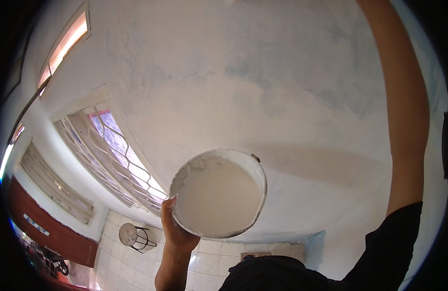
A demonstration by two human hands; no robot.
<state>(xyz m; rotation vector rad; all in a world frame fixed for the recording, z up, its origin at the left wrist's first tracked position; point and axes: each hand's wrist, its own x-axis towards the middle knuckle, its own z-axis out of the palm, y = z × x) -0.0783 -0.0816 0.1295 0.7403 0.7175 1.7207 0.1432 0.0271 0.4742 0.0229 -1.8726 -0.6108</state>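
My left hand (178, 230) grips the side of a round bucket (262, 196), thumb over the rim and the other fingers hidden beneath. Pale whitish liquid, like paint, (221, 196) fills part of it, and dried smears coat the inner wall. Raised high on the right, my right arm (403, 97) leaves the picture at the top edge, so that hand is out of sight. In front of me stands a wall (282, 116) with uneven white coating and bluish patches showing through.
To the left are a window with wavy white bars (112, 150) and a small high window (69, 39). A round stool (128, 234) stands on the tiled floor (119, 266) below. A reddish-brown door (54, 220) is at the lower left, with a dark cable (27, 104) above.
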